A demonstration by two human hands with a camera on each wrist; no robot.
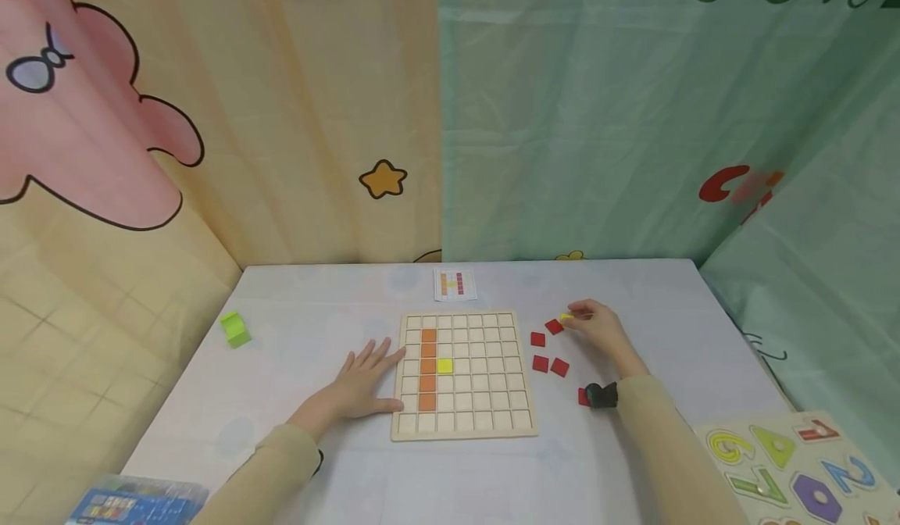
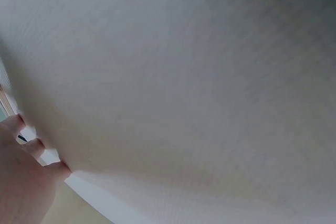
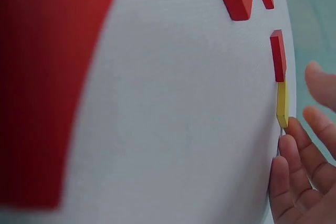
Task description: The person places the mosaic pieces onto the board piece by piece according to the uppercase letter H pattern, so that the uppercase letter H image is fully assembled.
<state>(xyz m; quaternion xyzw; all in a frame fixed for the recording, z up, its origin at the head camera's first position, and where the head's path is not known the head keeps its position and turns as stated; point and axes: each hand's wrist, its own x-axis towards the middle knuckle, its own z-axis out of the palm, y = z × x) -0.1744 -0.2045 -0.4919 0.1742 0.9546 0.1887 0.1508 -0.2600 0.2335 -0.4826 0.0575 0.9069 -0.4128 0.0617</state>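
Note:
A wooden grid board (image 1: 464, 430) lies mid-table, with a column of several orange tiles (image 1: 428, 366) in its left part. One yellow tile (image 1: 445, 366) sits beside the middle of that column. My left hand (image 1: 362, 384) is spread at the board's left edge, its thumb and a fingertip touching the frame. My right hand (image 1: 598, 328) is right of the board, at a second yellow tile (image 3: 282, 103) on the table. In the right wrist view the fingers (image 3: 296, 156) reach that tile's edge, with the thumb apart from it. Several red tiles (image 1: 540, 363) lie loose nearby.
A small pattern card (image 1: 455, 284) lies behind the board. Far left is a light green block (image 1: 235, 329). A blue package (image 1: 133, 503) occupies the near left corner, and a number-and-shape puzzle board (image 1: 794, 455) the near right. My right wrist camera (image 1: 601, 394) hangs over one red tile.

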